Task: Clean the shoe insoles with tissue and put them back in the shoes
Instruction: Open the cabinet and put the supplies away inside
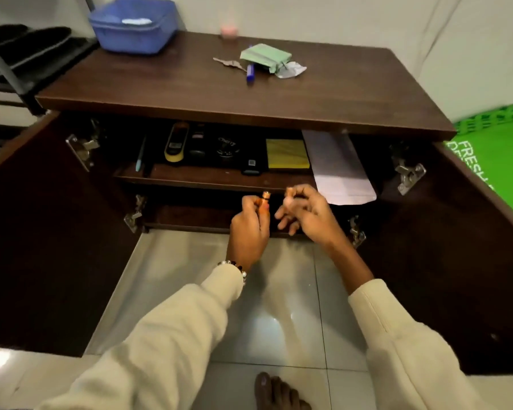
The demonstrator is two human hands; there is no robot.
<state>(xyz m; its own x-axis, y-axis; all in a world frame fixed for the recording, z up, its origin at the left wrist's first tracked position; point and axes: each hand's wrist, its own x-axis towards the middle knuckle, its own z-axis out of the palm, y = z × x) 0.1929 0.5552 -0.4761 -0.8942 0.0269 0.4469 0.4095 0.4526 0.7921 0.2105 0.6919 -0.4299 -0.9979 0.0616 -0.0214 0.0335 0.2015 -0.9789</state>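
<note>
My left hand (251, 229) grips a small orange tube (264, 201) with a metal end, held up in front of the open dark wooden cabinet (243, 110). My right hand (304, 211) is just right of it, its thumb and forefinger pinching a small cap-like piece (289, 192) that is blurred. A green tissue packet (265, 56) with a crumpled white tissue (290, 70) lies on the cabinet top. Dark shoes (27, 37) sit on a rack at the far left. No insoles are visible.
The inner shelf (208, 176) holds polish tins, a brush, a yellow sponge (288, 153) and white paper (338, 167). Both cabinet doors stand open at either side. A blue basket (132, 25) and blue pen (251, 73) sit on top. A green bag (495, 155) lies at right. My bare foot (279, 392) rests on the tiles.
</note>
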